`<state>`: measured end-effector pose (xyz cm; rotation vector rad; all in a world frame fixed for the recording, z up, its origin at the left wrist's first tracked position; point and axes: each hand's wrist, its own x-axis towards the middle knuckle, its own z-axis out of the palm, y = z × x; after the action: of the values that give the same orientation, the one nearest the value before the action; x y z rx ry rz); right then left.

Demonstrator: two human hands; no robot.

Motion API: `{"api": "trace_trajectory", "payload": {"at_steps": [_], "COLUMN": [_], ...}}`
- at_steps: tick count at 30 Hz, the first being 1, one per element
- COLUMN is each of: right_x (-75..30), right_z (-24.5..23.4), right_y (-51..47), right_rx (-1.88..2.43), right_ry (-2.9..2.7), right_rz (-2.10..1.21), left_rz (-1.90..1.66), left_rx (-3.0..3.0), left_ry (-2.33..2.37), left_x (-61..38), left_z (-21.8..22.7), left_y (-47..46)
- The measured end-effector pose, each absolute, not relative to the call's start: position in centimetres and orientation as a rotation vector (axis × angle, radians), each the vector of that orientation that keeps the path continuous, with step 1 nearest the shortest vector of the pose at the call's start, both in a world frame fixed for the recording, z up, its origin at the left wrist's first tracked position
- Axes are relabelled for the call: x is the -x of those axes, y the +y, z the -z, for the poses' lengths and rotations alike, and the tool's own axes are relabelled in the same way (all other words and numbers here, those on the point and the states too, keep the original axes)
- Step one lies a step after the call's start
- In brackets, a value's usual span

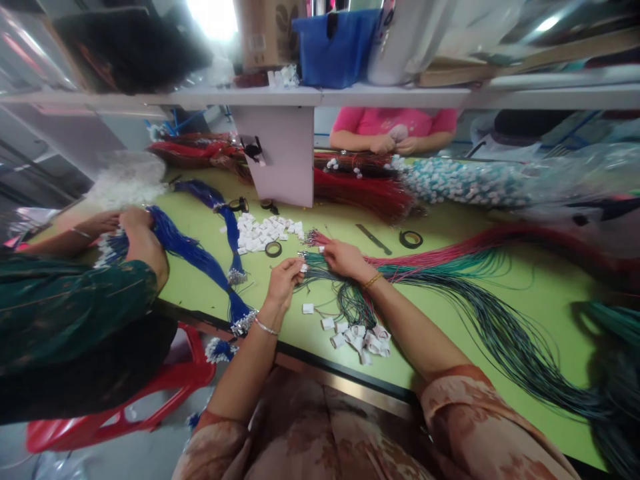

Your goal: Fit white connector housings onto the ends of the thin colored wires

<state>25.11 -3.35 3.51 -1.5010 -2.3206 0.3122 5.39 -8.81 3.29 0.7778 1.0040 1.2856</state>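
Observation:
My left hand (284, 280) is curled in a pinch at the metal-tipped ends of a bundle of green and red wires (450, 280), with a small white connector (303, 268) at its fingertips. My right hand (345, 259) lies on the same bundle just to the right, fingers closed on the wire ends. The wires trail off to the right over the green table (280, 327). A cluster of finished white connectors (363, 337) lies under my right forearm near the table's front edge. A loose heap of white connectors (263, 233) sits beyond my hands.
A person in dark green on the left handles blue wire bundles (200, 253). Another person in pink (395, 130) sits across the table. Two tape rolls (411, 239), a flat metal tool (373, 239), red wire bundles (365, 190), a shelf post (283, 157) and a red stool (125, 407) are nearby.

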Motion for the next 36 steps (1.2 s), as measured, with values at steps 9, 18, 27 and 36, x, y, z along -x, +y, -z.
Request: {"api": "trace_trajectory", "payload": {"at_steps": [9,18,27,36], "right_x": [-24.9,-21.6,-22.2,-22.0], "right_z": [-4.2,-6.2,-4.6,-4.4], "right_y": [-3.8,-4.8,-6.0,-6.6], "right_rx": [1.474,1.06,1.06,1.135], "right_ry": [-2.282,-2.047,-1.94,-1.921], "right_rz": [-0.297,-0.7,-0.943,-0.958], "left_rz": [-1.275,-1.269,-1.31,-1.307], "left_rx": [-0.751,-0.704,-0.616,-0.679], "left_ry": [0.977,0.888,0.789,0.791], "left_x": [-5.4,-5.7,-5.8,-5.8], "left_z": [-3.2,-2.8,-2.5,-2.5], "left_y": [-9.2,-9.3,-8.9,-9.0]}}
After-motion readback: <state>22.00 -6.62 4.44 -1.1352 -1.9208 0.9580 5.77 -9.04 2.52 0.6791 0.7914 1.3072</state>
